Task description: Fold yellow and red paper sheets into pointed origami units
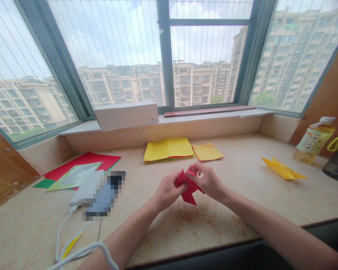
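A folded piece of red paper [189, 192] is held up just above the marble counter [242, 195], between both hands. My left hand [166, 190] pinches its left side with thumb and fingers closed. My right hand [207, 179] grips the upper right part, fingers curled over a folded flap. The paper's lower point hangs free below the hands.
A stack of yellow sheets [168, 149] and an orange sheet [207, 152] lie behind the hands. Red and green sheets [81, 167] lie at left beside a pixelated device [101, 193] with white cables. A folded yellow paper shape [282, 169], a tea bottle [314, 139] and a white box [126, 114] stand around.
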`<state>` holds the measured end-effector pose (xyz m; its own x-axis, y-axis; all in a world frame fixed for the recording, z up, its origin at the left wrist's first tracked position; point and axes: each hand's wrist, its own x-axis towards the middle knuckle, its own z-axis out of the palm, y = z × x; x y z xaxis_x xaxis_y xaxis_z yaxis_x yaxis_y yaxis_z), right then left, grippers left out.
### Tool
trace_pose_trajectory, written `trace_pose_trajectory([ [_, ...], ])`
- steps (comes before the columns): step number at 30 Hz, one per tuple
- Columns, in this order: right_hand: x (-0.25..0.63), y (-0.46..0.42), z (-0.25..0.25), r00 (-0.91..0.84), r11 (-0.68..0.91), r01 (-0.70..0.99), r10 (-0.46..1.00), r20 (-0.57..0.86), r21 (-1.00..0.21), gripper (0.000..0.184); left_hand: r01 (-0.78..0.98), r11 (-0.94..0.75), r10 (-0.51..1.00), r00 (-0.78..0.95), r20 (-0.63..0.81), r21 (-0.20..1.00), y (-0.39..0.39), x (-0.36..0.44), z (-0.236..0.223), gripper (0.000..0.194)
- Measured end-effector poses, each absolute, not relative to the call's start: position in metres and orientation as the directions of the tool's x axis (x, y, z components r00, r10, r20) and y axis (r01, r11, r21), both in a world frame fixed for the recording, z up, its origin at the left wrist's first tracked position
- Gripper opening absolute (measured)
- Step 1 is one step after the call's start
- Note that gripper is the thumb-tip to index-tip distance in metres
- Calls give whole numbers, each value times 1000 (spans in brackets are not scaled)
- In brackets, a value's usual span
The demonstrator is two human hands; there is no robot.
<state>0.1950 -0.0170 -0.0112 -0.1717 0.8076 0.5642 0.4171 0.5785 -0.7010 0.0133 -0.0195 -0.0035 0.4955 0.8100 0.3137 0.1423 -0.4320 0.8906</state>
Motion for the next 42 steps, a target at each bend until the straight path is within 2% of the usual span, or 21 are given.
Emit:
trace_pose_trajectory([
  [4,193,-17,-16,-166,563,426,818,550,-708,6,194,-431,818,496,291,881,-23,16,-1,18],
  [9,193,-20,-13,-166,564,387,821,547,-729,13,162,-427,824,475,309,890,-23,16,1,26],
  [15,195,-17,-10,-123,546,227,837,533,-806,24,134,-346,913,276,300,929,-15,11,-6,32],
  [21,195,-19,-9,-177,616,332,785,594,-715,18,77,-272,915,328,234,959,-19,14,-7,32],
  [27,196,-21,-8,-301,691,360,722,622,-627,18,92,-279,941,225,253,956,-17,14,-5,23],
  [32,200,-16,-9,-250,697,392,709,660,-600,27,-51,-180,967,175,186,982,-14,13,-1,34],
  [36,202,-16,-5,-222,704,379,699,680,-600,29,-105,-203,953,208,221,974,-15,13,2,56],
  [38,202,-17,-3,-215,714,374,687,694,-592,33,-114,-230,938,240,252,966,-17,13,2,61],
  [42,203,-16,-3,-147,674,399,716,683,-621,41,-94,-284,917,266,299,954,-21,15,3,41],
])
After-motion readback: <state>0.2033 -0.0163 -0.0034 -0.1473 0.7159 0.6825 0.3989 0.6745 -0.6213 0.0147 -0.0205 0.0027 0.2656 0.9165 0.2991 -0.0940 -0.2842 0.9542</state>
